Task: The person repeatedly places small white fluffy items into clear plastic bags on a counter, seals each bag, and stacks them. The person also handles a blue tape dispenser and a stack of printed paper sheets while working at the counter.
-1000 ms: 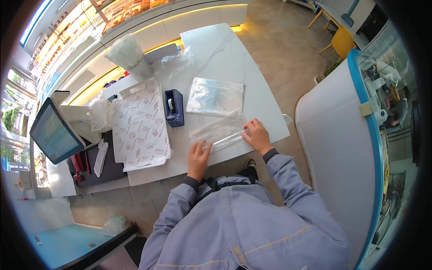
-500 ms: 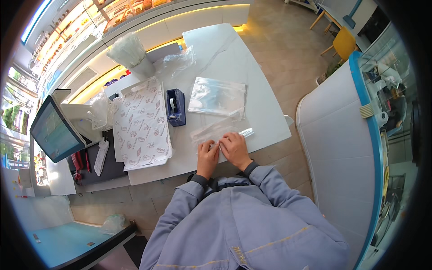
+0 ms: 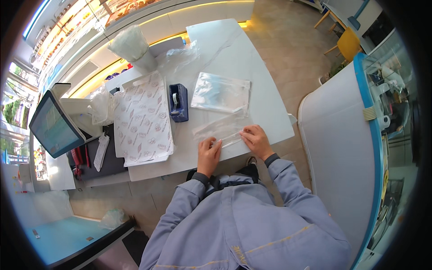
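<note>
A clear plastic bag (image 3: 219, 126) lies flat near the front edge of the white table. At the left part of its near edge, my left hand (image 3: 209, 156) has its thumb and fingers closed on the film. My right hand (image 3: 257, 141) pinches the right end of that same edge, a hand's width away. Just beyond is a stack of clear plastic bags (image 3: 220, 92), which the single bag partly meets. To the left stands a dark blue tape dispenser (image 3: 179, 105). My fingers hide part of the bag's near edge.
Printed white paper sheets (image 3: 143, 121) lie left of the dispenser. A screen terminal (image 3: 54, 123) stands at the far left. Behind are a lined bin (image 3: 145, 62) and crumpled plastic film (image 3: 182, 55). A white counter with blue trim (image 3: 335, 121) rises on the right.
My right hand has slid right along the bag's near edge, away from my left hand, which stays near its place. The near edge now shows stretched between them.
</note>
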`<state>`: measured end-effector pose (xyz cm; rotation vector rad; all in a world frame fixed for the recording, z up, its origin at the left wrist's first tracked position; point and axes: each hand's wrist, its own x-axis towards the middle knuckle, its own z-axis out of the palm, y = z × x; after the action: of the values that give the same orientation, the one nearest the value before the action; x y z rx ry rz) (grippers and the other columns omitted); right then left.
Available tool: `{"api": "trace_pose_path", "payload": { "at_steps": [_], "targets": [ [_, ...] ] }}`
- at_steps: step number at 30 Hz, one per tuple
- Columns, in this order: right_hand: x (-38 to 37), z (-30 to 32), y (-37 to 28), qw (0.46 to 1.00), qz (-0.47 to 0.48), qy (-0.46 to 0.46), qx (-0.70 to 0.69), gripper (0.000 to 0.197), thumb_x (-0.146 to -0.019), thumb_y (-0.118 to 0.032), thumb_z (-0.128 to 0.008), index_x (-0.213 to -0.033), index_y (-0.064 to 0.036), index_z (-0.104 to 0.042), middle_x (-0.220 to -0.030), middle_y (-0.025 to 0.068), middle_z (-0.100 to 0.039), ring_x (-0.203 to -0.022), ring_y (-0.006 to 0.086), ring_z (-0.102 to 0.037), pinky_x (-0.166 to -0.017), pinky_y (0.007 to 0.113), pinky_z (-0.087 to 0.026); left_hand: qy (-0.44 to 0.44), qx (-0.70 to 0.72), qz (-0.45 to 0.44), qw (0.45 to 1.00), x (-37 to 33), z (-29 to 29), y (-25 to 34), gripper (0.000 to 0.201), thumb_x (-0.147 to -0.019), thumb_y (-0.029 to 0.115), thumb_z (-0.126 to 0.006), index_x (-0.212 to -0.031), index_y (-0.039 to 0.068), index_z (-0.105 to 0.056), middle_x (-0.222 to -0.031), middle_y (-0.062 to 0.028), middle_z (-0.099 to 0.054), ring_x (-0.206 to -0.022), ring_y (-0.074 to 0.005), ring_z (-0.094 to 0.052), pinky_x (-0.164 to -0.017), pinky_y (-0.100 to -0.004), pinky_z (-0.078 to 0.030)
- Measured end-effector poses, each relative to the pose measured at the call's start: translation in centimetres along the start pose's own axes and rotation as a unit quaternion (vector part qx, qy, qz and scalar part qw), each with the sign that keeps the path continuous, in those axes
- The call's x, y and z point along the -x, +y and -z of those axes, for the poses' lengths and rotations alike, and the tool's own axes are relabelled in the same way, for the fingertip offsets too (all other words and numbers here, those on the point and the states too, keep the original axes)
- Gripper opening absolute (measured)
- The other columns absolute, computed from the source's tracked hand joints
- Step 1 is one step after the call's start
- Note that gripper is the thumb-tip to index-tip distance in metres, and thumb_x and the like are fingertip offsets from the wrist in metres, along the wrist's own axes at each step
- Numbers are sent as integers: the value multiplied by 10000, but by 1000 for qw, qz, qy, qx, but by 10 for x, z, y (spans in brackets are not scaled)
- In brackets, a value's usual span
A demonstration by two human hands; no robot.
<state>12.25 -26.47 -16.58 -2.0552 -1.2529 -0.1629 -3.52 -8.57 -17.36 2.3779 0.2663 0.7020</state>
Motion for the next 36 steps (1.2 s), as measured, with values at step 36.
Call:
{"api": "trace_pose_path", "payload": {
  "at_steps": [36],
  "targets": [
    [-20,17,23,988,-72,-88,101,162,-856,-259,-676,-919,-111,-655,-921,46,-655,-925,260,-576,-815,397,-431,-55,-98,-43,993,-29,1,-18,144,-833,50,-596,-971,61,-634,-908,-116,-609,-819,-322,-610,-703,-426,-515]
  ]
}}
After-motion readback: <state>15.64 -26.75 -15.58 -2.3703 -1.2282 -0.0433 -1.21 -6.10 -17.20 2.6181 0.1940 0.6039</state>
